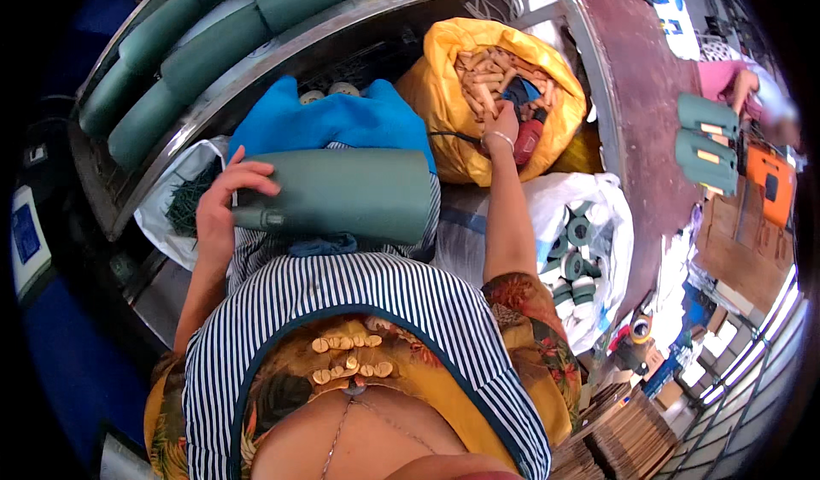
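Observation:
A dark green hollow-looking cylinder [342, 194] lies sideways across my lap. My left hand [224, 198] grips its left end, fingers bent over the top edge. A yellow sack [440, 61] stands ahead to the right, filled with short tan cylindrical pieces [489, 70]. My right hand [501, 130] reaches into it, its fingers closed around one tan piece [485, 97]. Close beside that hand, a red and black power tool [529, 138] rests on the pieces, partly hidden by the hand.
Green cylinders [213, 57] line a metal-edged bin at the far left. Blue cloth [333, 125] lies beyond my lap. A white sack [611, 215] of green and white round parts stands right. Another person [743, 83] works across the brown table [636, 138].

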Available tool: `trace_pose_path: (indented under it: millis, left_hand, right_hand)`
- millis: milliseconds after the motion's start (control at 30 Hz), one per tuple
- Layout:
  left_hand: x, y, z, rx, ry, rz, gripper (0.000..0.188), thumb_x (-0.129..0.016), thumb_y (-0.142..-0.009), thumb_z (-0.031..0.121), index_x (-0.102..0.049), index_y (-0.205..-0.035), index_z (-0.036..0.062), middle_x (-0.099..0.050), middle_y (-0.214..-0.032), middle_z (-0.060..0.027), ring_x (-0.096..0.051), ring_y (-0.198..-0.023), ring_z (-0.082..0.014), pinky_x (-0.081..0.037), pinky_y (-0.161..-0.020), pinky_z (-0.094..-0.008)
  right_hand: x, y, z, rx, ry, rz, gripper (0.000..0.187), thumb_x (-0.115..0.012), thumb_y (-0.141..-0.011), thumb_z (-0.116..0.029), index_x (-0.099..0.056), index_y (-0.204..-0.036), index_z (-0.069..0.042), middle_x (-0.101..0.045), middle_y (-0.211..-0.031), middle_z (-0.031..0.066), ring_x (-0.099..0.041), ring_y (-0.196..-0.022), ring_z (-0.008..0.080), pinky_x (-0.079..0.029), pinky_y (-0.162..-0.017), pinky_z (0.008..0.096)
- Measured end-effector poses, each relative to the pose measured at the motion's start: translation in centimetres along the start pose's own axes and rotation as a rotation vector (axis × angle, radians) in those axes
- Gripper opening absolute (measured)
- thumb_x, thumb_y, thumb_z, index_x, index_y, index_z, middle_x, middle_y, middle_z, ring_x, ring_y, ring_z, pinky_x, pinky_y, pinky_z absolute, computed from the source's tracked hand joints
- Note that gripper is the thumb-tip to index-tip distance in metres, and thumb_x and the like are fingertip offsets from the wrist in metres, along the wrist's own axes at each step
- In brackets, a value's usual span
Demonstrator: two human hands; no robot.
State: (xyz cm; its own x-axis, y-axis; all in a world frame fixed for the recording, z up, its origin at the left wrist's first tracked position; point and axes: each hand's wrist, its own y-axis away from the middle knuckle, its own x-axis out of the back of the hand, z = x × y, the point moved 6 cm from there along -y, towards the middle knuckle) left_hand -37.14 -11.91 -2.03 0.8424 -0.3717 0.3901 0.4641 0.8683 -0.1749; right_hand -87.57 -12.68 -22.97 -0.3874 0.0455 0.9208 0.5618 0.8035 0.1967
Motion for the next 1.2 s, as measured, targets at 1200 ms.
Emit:
trace_pose_path:
  millis: [1200]
  left_hand:
    - [-4.2, 1.0, 0.5, 0.248, 0.506, 0.202, 0.046, -0.029, -0.107, 0.031, -0.063, -0.105, -0.0004, -0.067, -0.08, -0.0077, -0.062, -0.08, -0.0135, -0.048, -0.082, -0.0275]
  right_hand:
    - [10.7, 33.5, -23.6, 0.874, -0.531, -0.263, 0.034, -0.064, -0.084, -0.004, -0.064, -0.117, -0.004, -0.061, -0.093, 0.0122, -0.061, -0.082, 0.0287, -0.05, -0.074, 0.033]
